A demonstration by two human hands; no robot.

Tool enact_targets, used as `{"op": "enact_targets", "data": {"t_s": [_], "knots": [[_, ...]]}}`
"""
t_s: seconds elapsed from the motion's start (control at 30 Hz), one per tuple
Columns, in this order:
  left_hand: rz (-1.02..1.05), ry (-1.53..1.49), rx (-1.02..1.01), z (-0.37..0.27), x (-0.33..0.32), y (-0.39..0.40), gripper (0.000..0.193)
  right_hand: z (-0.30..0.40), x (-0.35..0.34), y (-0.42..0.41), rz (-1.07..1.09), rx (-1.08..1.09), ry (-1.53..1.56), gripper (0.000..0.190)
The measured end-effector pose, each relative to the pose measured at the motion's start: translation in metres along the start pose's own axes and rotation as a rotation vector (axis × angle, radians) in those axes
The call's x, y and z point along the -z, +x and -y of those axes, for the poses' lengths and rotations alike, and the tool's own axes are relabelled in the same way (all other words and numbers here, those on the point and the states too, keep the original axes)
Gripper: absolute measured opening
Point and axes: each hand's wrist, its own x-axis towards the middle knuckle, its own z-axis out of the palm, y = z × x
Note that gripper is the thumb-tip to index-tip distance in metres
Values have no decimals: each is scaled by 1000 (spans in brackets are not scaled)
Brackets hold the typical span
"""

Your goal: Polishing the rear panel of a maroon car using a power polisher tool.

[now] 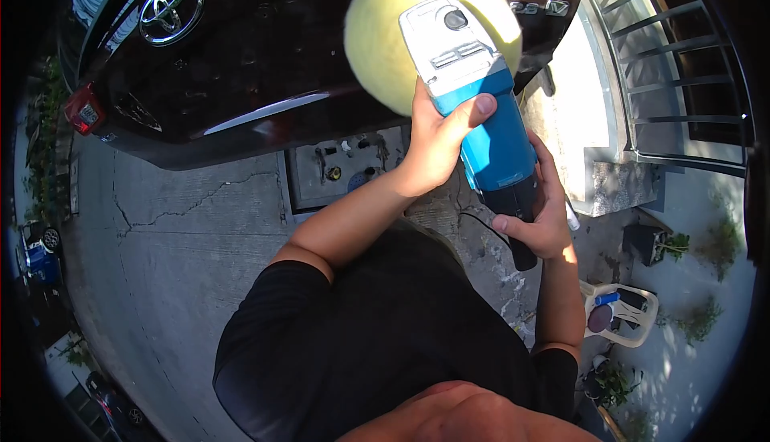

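Note:
A rotary polisher [499, 141] with a white head, blue body and black handle is held in both hands. My left hand [442, 135] wraps around the body just behind the head, thumb on top. Around the black rear handle my right hand [544, 213] is closed. The large round pale-yellow polishing pad [379, 45] lies over the right part of the dark Toyota car's rear panel [264, 63]; its edge looks blurred. How firmly the pad touches the paint I cannot tell. A chrome emblem [171, 12] sits left of the pad.
Red tail lights [84, 110] flank the panel. A dark power cord [484, 225] hangs near the handle. Below the bumper is a recessed concrete pit [337, 165]. At right stand metal railings [680, 81], a concrete step [619, 186], a potted plant [646, 243] and a plastic chair [640, 321] bearing items.

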Motion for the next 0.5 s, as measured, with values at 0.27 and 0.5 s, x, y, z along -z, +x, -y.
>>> {"op": "enact_targets", "data": {"t_s": [0.27, 0.5], "knots": [[36, 34, -44, 5, -20, 6, 66, -14, 8, -11, -65, 57, 53, 126], [66, 164, 47, 18, -45, 23, 84, -38, 16, -21, -193, 110, 97, 128]]}}
